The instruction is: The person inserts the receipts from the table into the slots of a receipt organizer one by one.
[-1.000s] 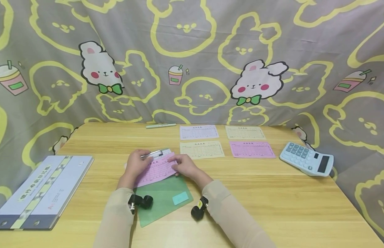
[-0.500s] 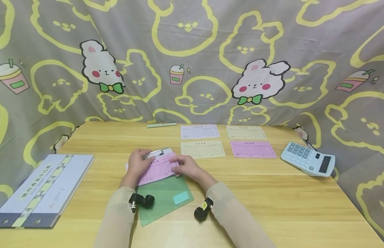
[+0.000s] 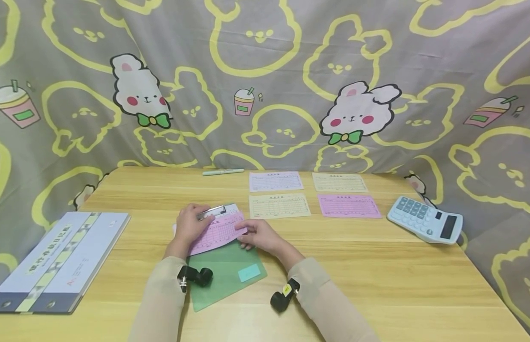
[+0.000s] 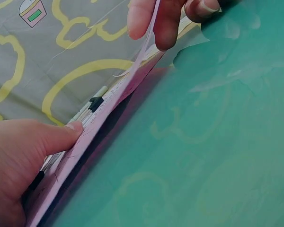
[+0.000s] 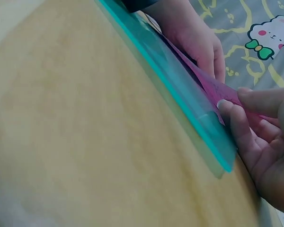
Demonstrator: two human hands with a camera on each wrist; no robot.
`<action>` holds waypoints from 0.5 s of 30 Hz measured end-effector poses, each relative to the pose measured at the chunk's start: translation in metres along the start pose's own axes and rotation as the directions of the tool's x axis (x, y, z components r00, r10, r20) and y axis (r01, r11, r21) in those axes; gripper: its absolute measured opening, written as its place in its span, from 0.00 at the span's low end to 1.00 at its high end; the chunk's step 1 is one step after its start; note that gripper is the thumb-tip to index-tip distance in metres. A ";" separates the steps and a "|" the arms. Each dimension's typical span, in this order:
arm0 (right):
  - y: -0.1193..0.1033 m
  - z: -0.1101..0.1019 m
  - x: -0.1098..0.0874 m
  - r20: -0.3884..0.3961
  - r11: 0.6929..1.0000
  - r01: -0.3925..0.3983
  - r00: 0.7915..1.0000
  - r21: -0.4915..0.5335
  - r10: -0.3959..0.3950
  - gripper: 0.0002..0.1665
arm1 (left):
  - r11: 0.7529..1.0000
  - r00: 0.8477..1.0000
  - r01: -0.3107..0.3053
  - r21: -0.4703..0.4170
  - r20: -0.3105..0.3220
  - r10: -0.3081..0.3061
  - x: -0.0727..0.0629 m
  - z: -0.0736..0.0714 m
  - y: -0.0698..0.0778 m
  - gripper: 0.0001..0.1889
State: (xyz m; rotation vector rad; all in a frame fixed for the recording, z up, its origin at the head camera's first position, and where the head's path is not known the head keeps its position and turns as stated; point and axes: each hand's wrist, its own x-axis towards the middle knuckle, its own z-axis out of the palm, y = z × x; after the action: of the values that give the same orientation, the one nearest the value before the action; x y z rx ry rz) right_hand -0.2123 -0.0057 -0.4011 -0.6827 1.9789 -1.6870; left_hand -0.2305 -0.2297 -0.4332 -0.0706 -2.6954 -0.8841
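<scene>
A pink form sheet (image 3: pixel 217 235) lies over a green translucent clip folder (image 3: pixel 224 275) with a metal clip (image 3: pixel 215 211) at its top. My left hand (image 3: pixel 189 228) grips the folder's upper left, thumb pressing on the pink sheet, as the left wrist view shows. At the sheet's right edge, my right hand (image 3: pixel 262 237) pinches the paper between thumb and fingers. In the right wrist view, the pink paper (image 5: pixel 213 90) rises apart from the green cover (image 5: pixel 194 104). A pale sheet edge shows behind the pink one; the left fingers beneath are hidden.
Two cream slips (image 3: pixel 279 206), (image 3: pixel 339 182), a lilac slip (image 3: pixel 276 181) and a pink slip (image 3: pixel 349 205) lie behind. A pen (image 3: pixel 223 172) rests at the back edge, a calculator (image 3: pixel 425 219) at right, and a large ledger (image 3: pixel 59 261) at left.
My right hand has shifted slightly, its fingers now lower at the pink sheet's right edge, and its wrist has moved a little right. My left hand keeps its grip.
</scene>
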 end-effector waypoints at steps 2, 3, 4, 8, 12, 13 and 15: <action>0.000 0.001 0.000 -0.019 1.000 0.006 1.000 -0.021 -0.006 0.18 | 1.000 1.000 -0.006 0.021 0.004 0.006 0.000 0.000 0.001 0.19; 0.000 0.002 -0.001 -0.026 0.999 0.008 1.000 -0.032 -0.008 0.18 | 0.999 1.000 -0.007 0.034 0.006 0.007 0.000 0.000 0.001 0.19; 0.000 0.003 -0.001 -0.033 0.999 0.010 0.999 -0.046 -0.012 0.17 | 0.999 1.000 -0.009 0.047 0.008 0.009 0.000 0.000 0.002 0.19; 0.000 0.005 -0.001 -0.069 0.995 0.017 0.997 -0.094 -0.023 0.16 | 0.993 0.999 -0.028 0.117 0.024 0.026 -0.001 0.000 0.004 0.19; -0.001 0.007 -0.001 -0.089 0.993 0.020 0.996 -0.120 -0.031 0.16 | 0.980 0.997 -0.068 0.188 0.039 0.062 0.000 0.001 0.004 0.19; -0.001 0.007 -0.001 -0.089 0.992 0.021 0.995 -0.125 -0.033 0.16 | 0.976 0.997 -0.079 0.204 0.041 0.072 0.000 0.001 0.003 0.18; -0.001 0.007 0.000 -0.088 0.991 0.022 0.996 -0.132 -0.034 0.16 | 0.968 0.995 -0.098 0.231 0.040 0.091 0.000 0.001 0.003 0.18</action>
State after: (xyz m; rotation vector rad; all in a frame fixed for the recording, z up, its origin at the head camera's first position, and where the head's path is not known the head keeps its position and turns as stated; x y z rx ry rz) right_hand -0.2073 -0.0114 -0.4010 -0.6944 2.1676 -1.6415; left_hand -0.2307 -0.2268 -0.4326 -0.1598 -2.7759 -0.5395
